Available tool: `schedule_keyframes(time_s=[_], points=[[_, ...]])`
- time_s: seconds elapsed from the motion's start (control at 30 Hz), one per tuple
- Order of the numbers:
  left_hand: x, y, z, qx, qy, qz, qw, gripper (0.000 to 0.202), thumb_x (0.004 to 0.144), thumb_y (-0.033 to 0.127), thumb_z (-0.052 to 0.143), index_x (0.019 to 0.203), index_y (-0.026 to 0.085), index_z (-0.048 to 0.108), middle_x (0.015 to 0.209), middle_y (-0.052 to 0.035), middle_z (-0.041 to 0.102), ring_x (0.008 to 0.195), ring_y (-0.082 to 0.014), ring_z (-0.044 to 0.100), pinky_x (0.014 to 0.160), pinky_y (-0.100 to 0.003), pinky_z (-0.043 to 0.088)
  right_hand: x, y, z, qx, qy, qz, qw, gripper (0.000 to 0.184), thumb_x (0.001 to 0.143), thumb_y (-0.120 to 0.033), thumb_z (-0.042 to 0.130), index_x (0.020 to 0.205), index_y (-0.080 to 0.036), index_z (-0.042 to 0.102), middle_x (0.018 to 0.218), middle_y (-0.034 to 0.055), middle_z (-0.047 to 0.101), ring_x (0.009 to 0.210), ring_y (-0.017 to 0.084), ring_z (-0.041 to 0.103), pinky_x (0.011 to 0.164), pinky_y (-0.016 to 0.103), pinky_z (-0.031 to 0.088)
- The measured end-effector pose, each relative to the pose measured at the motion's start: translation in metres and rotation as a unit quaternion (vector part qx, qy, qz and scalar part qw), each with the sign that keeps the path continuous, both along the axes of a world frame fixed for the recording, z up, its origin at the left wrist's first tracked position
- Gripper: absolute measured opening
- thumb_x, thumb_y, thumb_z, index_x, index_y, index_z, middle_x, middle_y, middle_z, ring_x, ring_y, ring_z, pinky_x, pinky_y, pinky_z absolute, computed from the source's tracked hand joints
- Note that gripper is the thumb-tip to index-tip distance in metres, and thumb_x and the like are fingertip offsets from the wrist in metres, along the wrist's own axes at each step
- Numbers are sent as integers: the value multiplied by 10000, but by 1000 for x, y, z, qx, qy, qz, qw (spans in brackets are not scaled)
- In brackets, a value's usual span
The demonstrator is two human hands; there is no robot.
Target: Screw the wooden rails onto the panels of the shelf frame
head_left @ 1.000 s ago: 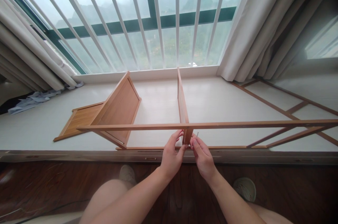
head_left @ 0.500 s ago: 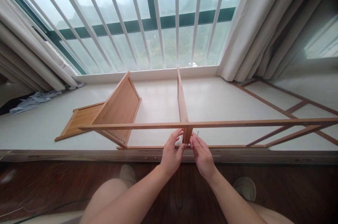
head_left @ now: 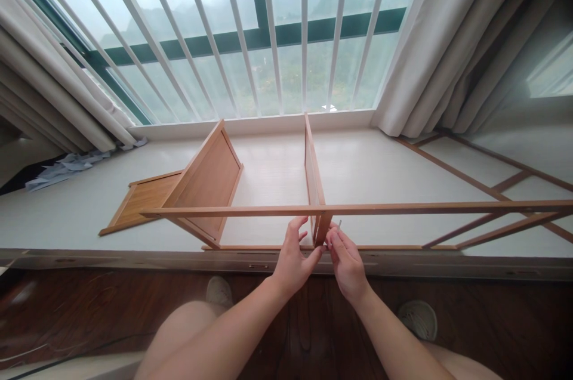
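Flanking one upright post [head_left: 322, 229], left hand [head_left: 293, 262] pinches it, right hand [head_left: 347, 262] pinches one metal pin [head_left: 339, 225].

No text, label or number shows — nothing readable anywhere.

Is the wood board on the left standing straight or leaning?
Leaning: the wood board slants, beside a flat panel lying on the ledge.
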State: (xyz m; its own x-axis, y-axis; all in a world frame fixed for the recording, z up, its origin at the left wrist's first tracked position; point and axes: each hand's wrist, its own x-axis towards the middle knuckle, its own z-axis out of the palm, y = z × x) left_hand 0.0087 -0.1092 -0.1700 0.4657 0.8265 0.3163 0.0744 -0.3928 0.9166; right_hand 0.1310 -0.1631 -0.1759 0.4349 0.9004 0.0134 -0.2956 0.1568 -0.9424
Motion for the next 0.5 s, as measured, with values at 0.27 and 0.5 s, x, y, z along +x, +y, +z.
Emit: schedule_keyframes(time_s=[0.27, 0.5], points=[[4, -1, 3, -10, -18, -2, 1000, 660, 829, 215, 682, 1382, 327, 341, 1395, -75, 455, 1305, -237, 450, 1064, -456, 436, -1, 0, 3, 1, 12, -7, 1000, 441, 891, -499, 543, 1213, -205, 611, 885, 58, 631, 825, 192, 582, 749, 314, 488], [7, -2, -4, 9, -32, 32, 999, 684, 805, 238, 707, 1379, 307, 341, 1405, -99, 417, 1335, -266, 405, 1043, -455, 450, 0, 1, 3, 13, 49, 19, 999, 367, 904, -446, 557, 1185, -224, 639, 965, 57, 640, 955, 193, 586, 866, 311, 474]])
